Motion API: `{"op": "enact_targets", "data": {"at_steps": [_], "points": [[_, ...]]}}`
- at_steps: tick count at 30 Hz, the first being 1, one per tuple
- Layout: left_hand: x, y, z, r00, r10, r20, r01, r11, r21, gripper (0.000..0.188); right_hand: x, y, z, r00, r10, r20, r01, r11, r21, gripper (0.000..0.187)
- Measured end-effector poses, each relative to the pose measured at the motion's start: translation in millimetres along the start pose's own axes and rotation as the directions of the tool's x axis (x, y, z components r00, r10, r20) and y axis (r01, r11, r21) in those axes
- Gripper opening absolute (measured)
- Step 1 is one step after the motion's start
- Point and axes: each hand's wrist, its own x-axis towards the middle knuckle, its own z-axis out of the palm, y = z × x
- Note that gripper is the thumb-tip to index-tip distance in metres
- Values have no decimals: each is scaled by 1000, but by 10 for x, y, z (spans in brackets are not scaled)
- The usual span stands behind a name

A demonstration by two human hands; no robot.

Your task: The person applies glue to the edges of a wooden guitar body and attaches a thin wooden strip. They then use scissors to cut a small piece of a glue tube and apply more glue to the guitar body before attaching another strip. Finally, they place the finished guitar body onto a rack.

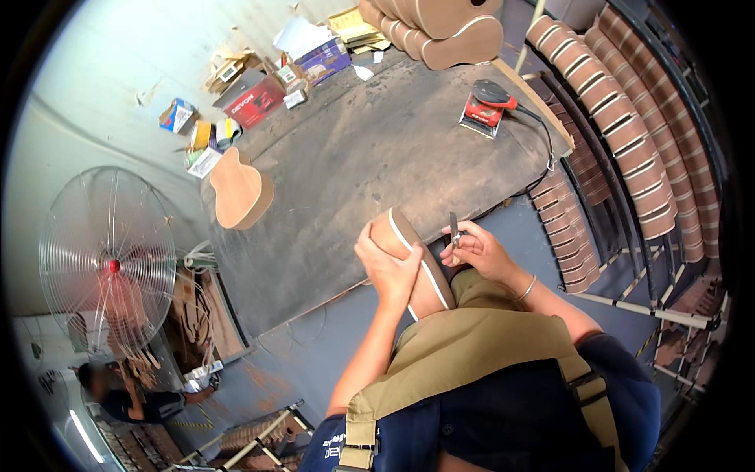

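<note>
My left hand (pixel 389 263) is wrapped around a small wooden ukulele body (pixel 425 293) with white binding along its edges. It is held on its side against my lap, by the near edge of the worktable (pixel 330 236). Just right of it, my right hand (pixel 481 253) pinches a small dark metal blade (pixel 454 223), pointing up. The blade is apart from the wood. An olive apron (pixel 472 338) covers my lap and hides the near end of the body.
Another ukulele body (pixel 236 189) lies at the table's left. A red sander (pixel 482 114) with a cord sits at the right, near stacked bodies (pixel 464 41). Boxes (pixel 253 101) line the wall. Racks (pixel 605 118) stand right, a fan (pixel 114 266) left. A person (pixel 130 397) is lower left.
</note>
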Motion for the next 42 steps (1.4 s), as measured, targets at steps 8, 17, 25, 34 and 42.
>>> {"op": "enact_targets", "data": {"at_steps": [8,17,25,34,42], "points": [[383,-361,-480,980,-176,-89,28,570,-821,59,249,-30,-324,966,-32,-257,3,994,-111,23],[693,-825,213,855,297,425,-500,691,523,82,665,18,-501,946,-171,-277,116,972,-205,22],[1042,-521,561,938,286,195,-345,813,468,83,2029,119,-462,966,-253,44,253,909,-331,19],[1547,-760,569,999,27,-41,-1,853,522,61,3550,150,118,848,-148,510,418,778,-469,15],[1579,-723,571,995,-6,-99,56,860,507,54,3577,433,-51,828,-146,542,450,749,-486,17]]}}
